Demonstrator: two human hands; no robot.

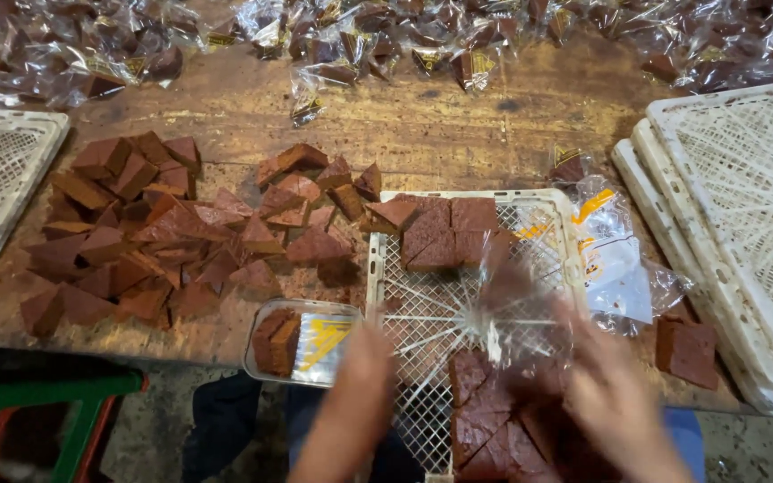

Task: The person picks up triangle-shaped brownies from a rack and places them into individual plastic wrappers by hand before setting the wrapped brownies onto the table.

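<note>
Both hands are low over the near end of the white lattice tray [386, 268], and both are smeared with motion. Between them a clear plastic wrapper [521, 331] is stretched up over the tray, thin and crinkly; stuff like that weighs nothing, slides on itself and is best taken by its open edges, one in each hand. The right hand [615, 394] seems to be pinching the wrapper's right edge with fingers pointing up and inward, though the blur makes the exact grip hard to read. The left hand [360, 376] comes up from the bottom with the forearm nearly vertical; whether its fingers are spread, closed or touching the film I cannot tell.

The brown cake pieces [485, 420] lie on the tray just beneath the hands, more squares [440, 233] at the tray's far end. They look dense and soft-edged, likely to crumble at the corners, so I'd judge they want lifting by the flat sides, not squeezed.

Left of the tray sits a filled clear packet [301, 344], beyond it a loose heap of cut pieces [145, 233] on the wooden table [458, 125]. Empty wrappers [615, 268] lie to the right, beside stacked white trays [744, 224].
</note>
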